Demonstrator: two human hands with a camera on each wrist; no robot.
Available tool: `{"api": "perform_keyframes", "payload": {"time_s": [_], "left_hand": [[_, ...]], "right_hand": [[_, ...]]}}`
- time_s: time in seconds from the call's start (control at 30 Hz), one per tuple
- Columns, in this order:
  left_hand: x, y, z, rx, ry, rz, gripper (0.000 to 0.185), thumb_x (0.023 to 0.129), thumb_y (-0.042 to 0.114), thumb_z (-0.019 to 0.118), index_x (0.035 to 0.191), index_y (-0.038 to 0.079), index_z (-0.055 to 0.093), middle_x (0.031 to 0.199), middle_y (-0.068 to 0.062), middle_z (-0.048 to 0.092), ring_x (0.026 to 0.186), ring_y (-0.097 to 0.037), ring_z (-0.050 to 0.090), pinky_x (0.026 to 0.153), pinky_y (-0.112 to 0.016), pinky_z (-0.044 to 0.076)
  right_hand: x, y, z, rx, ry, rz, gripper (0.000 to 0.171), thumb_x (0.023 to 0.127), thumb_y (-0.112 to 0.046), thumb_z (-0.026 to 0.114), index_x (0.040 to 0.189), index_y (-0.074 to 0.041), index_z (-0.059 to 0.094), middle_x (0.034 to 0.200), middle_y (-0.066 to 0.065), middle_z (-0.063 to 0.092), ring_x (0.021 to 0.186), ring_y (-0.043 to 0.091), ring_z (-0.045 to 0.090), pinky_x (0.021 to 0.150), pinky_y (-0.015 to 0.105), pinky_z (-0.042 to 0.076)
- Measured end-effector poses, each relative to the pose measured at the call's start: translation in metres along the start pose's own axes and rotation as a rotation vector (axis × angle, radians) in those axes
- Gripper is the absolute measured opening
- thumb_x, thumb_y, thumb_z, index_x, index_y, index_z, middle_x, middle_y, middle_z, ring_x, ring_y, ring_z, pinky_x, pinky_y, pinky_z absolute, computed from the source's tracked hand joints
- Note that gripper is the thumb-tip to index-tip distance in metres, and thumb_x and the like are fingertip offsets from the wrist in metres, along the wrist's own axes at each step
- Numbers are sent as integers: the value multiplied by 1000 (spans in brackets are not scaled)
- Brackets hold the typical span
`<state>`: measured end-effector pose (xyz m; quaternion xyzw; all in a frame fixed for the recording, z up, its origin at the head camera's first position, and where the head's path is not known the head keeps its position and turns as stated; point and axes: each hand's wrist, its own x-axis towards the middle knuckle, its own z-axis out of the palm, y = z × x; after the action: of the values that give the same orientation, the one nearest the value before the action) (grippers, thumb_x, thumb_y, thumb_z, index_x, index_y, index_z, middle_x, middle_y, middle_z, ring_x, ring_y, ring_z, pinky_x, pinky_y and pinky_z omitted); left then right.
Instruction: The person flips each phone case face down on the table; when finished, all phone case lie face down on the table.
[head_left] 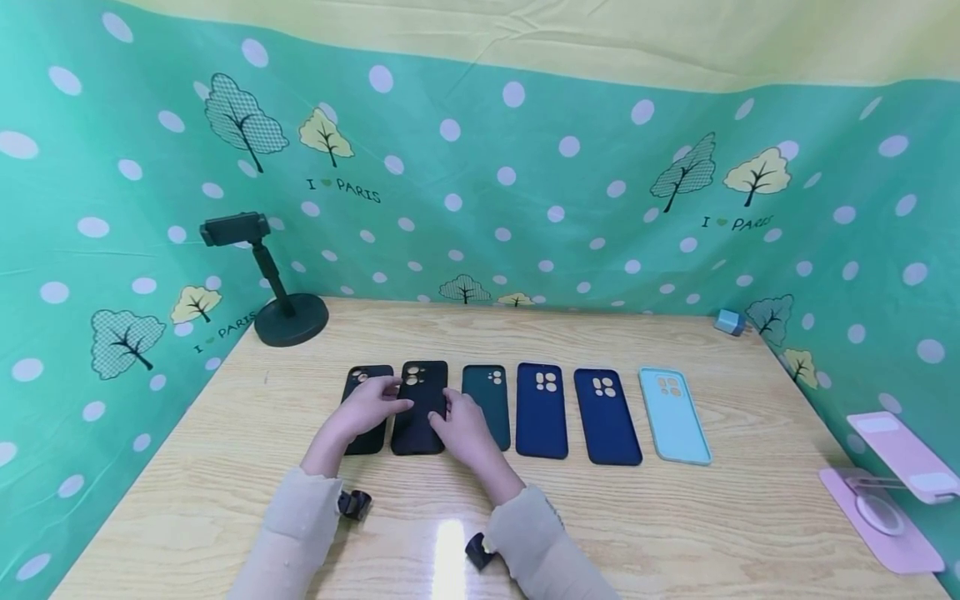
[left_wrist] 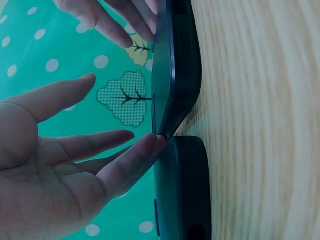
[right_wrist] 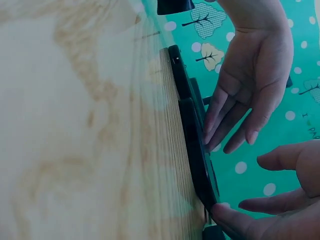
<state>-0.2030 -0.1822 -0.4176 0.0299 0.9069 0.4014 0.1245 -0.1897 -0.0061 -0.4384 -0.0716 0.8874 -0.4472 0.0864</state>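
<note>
Nearest, two sleeved forearms reaching in over a wooden table (head_left: pixel 675 533). Left hand (head_left: pixel 367 407) spread loosely, fingertips (left_wrist: pixel 150 145) touching the left edge of the second black phone case (head_left: pixel 420 408), nothing gripped. Right hand (head_left: pixel 463 429) likewise relaxed, fingertips (right_wrist: pixel 222 212) pressed against that case's right edge. Beside it, a row: another black case (head_left: pixel 366 442), dark green case (head_left: pixel 487 400), two navy cases (head_left: pixel 542 410), light blue case (head_left: pixel 673 414). Farther back left, a black phone stand (head_left: pixel 288 317); behind all, a dotted green backdrop (head_left: pixel 525 183).

Black phone case (head_left: pixel 421 408): second from left in the row, camera cutouts far end, one edge lifted slightly off the counter (head_left: pixel 225 467).
</note>
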Motion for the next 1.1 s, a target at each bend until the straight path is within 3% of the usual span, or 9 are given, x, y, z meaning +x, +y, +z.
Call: {"api": "perform_keyframes", "payload": {"time_s": [0.3,0.57,0.83,1.1], "left_hand": [[-1,0,-1,2,4,11,56,94,13,60,139,-14,40,136,-35,50,125,-44,52,101,-52,48],[1,12,1,-58,39,125,54,96,17,59,142,-7,41,141,-28,48,123,-41,55,99,-50,50],[22,29,30,-226,68,184,47,97,9,55,140,-6,44,136,-25,54,120,-37,58,102,-48,48],[30,45,62,-334,97,100,52,95,7,57,143,-4,40,141,-25,49,126,-39,53,100,-49,50]], "right_hand": [[-1,-1,-6,18,-9,5,51,96,-22,58,139,2,47,128,19,58,122,30,56,101,45,48],[3,7,-30,94,24,-46,50,96,-18,57,139,5,45,134,24,54,124,36,55,102,46,49],[9,25,-58,60,66,3,51,98,-21,55,141,3,44,138,24,53,125,37,55,104,48,47],[12,38,-68,18,51,29,55,99,-24,55,144,3,40,142,24,48,133,36,48,108,50,42]]}}
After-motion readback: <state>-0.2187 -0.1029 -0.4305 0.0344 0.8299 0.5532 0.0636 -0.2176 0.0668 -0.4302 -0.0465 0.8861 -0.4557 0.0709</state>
